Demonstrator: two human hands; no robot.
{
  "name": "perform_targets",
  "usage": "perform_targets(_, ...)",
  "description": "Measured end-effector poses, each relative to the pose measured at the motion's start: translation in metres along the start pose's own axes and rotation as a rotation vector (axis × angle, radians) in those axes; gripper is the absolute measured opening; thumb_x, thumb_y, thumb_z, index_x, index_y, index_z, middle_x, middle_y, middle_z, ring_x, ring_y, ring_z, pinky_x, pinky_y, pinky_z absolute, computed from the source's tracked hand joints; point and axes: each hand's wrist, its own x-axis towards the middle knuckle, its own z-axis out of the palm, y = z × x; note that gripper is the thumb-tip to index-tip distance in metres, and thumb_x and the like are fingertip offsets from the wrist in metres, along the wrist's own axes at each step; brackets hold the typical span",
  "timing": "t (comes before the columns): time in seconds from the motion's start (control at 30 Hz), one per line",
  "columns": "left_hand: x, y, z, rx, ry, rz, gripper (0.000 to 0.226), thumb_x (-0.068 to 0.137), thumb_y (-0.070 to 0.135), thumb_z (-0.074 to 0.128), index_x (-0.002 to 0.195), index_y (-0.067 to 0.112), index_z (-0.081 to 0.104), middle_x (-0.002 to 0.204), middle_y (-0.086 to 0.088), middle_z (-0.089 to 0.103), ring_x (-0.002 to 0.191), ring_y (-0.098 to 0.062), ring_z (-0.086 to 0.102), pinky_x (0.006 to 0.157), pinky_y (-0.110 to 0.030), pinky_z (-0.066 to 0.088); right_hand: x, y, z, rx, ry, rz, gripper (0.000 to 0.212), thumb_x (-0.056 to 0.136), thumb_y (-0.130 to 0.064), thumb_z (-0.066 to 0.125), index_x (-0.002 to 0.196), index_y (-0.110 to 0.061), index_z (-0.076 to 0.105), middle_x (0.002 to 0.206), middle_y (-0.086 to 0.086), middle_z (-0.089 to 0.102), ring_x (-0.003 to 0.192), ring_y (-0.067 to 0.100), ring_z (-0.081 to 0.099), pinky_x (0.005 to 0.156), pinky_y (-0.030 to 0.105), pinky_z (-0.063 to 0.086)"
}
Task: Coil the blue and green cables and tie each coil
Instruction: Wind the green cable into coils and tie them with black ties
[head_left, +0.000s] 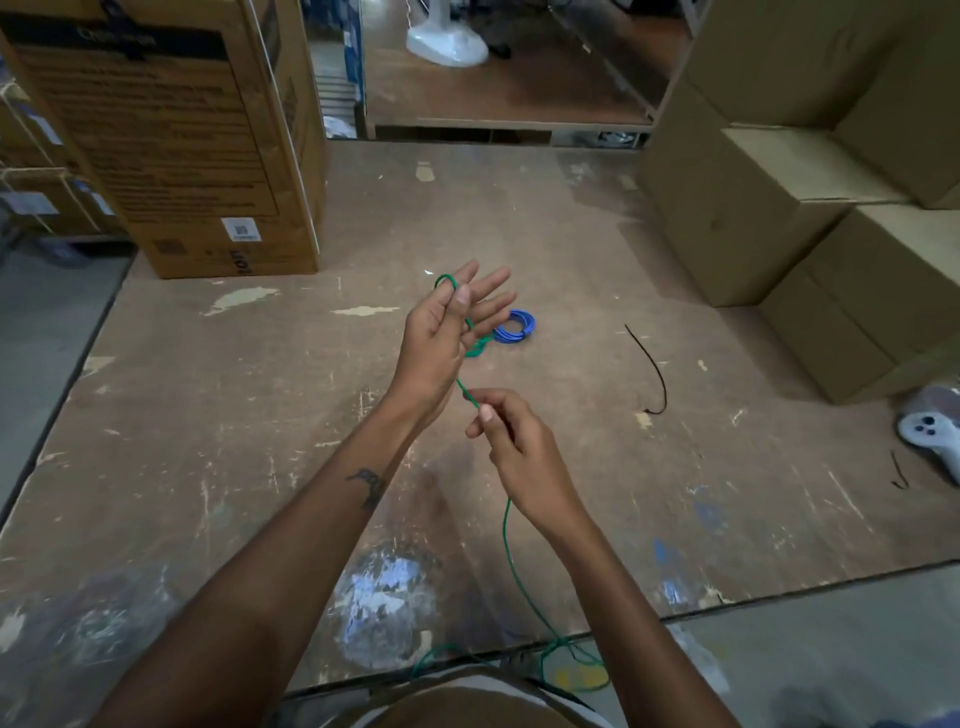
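The green cable (506, 540) runs taut between the two hands above a worn brown board surface (260, 389). At its upper end it loops over the top of the left hand (441, 338), passing between the thumb and the raised fingers (488, 291); a small bunch of green shows below that hand's palm edge. The left hand's fingers are straight and spread, pointing up and away, with the thumb pressed against the cable near the forefinger. From there the cable drops to the right hand (514, 441), which pinches it between thumb and forefinger, the other fingers curled loosely under. Below the right hand the cable hangs free, curving down to a loose tangle at the near edge of the surface, close to the person's body.

The blue cable (514, 327) lies already coiled on the surface just beyond the left hand, partly hidden behind its fingers; whether it is tied cannot be made out. A thin black tie (649, 369) lies on the surface well to the right of it. Cardboard boxes (810, 218) are stacked along the right, a tall printed carton (171, 135) stands at the far left, and a pale game controller (930, 431) rests at the right edge.
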Motion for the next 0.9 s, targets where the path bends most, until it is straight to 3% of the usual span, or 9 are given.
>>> perform_targets(0.1, 0.010, -0.007, -0.008, 0.042, 0.030, 0.027, 0.046, 0.116, 0.017, 0.035, 0.157, -0.005, 0.032, 0.147, -0.021, 0.060, 0.129, -0.032, 0.066, 0.107, -0.038, 0.054, 0.004, 0.009, -0.019, 0.091, -0.139, 0.081, 0.020, 0.108, -0.016, 0.055, 0.120, -0.025, 0.068, 0.085, -0.004, 0.073, 0.059, 0.014, 0.059, 0.067, 0.036, 0.055)
perform_targets(0.2, 0.019, -0.014, -0.012, 0.136, 0.055, 0.052, 0.049, 0.115, 0.018, 0.036, 0.158, -0.006, 0.030, 0.149, -0.021, 0.057, 0.132, -0.029, 0.064, 0.111, -0.040, 0.051, 0.002, 0.012, -0.039, 0.194, -0.236, 0.166, 0.007, 0.107, -0.016, 0.062, 0.109, -0.013, 0.068, 0.074, 0.004, 0.073, 0.061, 0.023, 0.066, 0.071, 0.038, 0.056)
perform_targets(0.3, 0.029, -0.021, -0.018, 0.291, 0.045, 0.083, 0.048, 0.115, 0.016, 0.035, 0.158, -0.005, 0.032, 0.150, -0.019, 0.057, 0.132, -0.025, 0.064, 0.110, -0.038, 0.052, -0.005, 0.006, -0.058, 0.292, -0.378, 0.176, 0.018, 0.108, -0.011, 0.059, 0.121, -0.004, 0.067, 0.079, 0.009, 0.068, 0.065, 0.028, 0.067, 0.074, 0.040, 0.058)
perform_targets(0.43, 0.029, -0.019, -0.025, 0.495, -0.045, 0.089, 0.043, 0.116, 0.015, 0.034, 0.155, 0.000, 0.040, 0.144, -0.014, 0.064, 0.124, -0.018, 0.070, 0.108, -0.035, 0.054, -0.013, -0.013, -0.082, 0.372, -0.533, 0.074, 0.034, 0.110, -0.012, 0.053, 0.140, -0.018, 0.066, 0.090, 0.006, 0.064, 0.056, 0.018, 0.054, 0.059, 0.032, 0.049)
perform_targets(0.57, 0.005, -0.013, -0.020, 0.684, -0.322, -0.002, 0.034, 0.115, 0.020, 0.038, 0.143, 0.020, 0.058, 0.117, 0.005, 0.077, 0.094, -0.013, 0.076, 0.089, -0.034, 0.060, 0.015, -0.039, -0.095, 0.253, -0.172, -0.107, 0.025, 0.109, -0.017, 0.053, 0.120, -0.020, 0.075, 0.083, -0.006, 0.064, 0.053, 0.006, 0.039, 0.052, 0.021, 0.032)
perform_targets(0.67, -0.015, -0.012, -0.005, 0.404, -0.399, -0.169, 0.039, 0.112, 0.023, 0.037, 0.139, 0.007, 0.061, 0.090, 0.000, 0.075, 0.072, -0.023, 0.068, 0.069, -0.029, 0.053, 0.050, -0.056, -0.105, 0.044, 0.081, -0.212, 0.023, 0.110, -0.014, 0.053, 0.112, -0.016, 0.076, 0.087, -0.011, 0.070, 0.060, -0.005, 0.055, 0.064, 0.011, 0.037)
perform_targets(0.73, -0.029, -0.011, 0.009, 0.173, -0.362, -0.259, 0.042, 0.112, 0.021, 0.037, 0.139, -0.002, 0.060, 0.076, 0.001, 0.058, 0.064, -0.018, 0.055, 0.064, -0.025, 0.044, 0.071, -0.061, -0.108, 0.007, 0.194, -0.212, 0.021, 0.110, -0.020, 0.054, 0.111, -0.018, 0.075, 0.088, -0.008, 0.072, 0.064, -0.004, 0.057, 0.066, 0.020, 0.039)
perform_targets(0.83, -0.040, -0.005, 0.021, -0.007, -0.430, -0.348, 0.041, 0.112, 0.021, 0.038, 0.137, 0.003, 0.065, 0.073, 0.000, 0.036, 0.059, -0.012, 0.040, 0.061, -0.024, 0.034, 0.092, -0.062, -0.106, -0.020, 0.262, -0.237, 0.019, 0.108, -0.025, 0.058, 0.104, -0.022, 0.077, 0.083, -0.007, 0.073, 0.066, 0.001, 0.059, 0.062, 0.033, 0.043)
perform_targets(0.9, -0.040, 0.001, 0.025, -0.047, -0.502, -0.401, 0.043, 0.112, 0.021, 0.038, 0.138, 0.000, 0.064, 0.073, 0.000, 0.032, 0.057, -0.011, 0.033, 0.058, -0.025, 0.028, 0.100, -0.058, -0.102, 0.016, 0.250, -0.207, 0.017, 0.105, -0.024, 0.064, 0.102, -0.018, 0.080, 0.081, -0.007, 0.073, 0.066, -0.002, 0.062, 0.059, 0.027, 0.043)
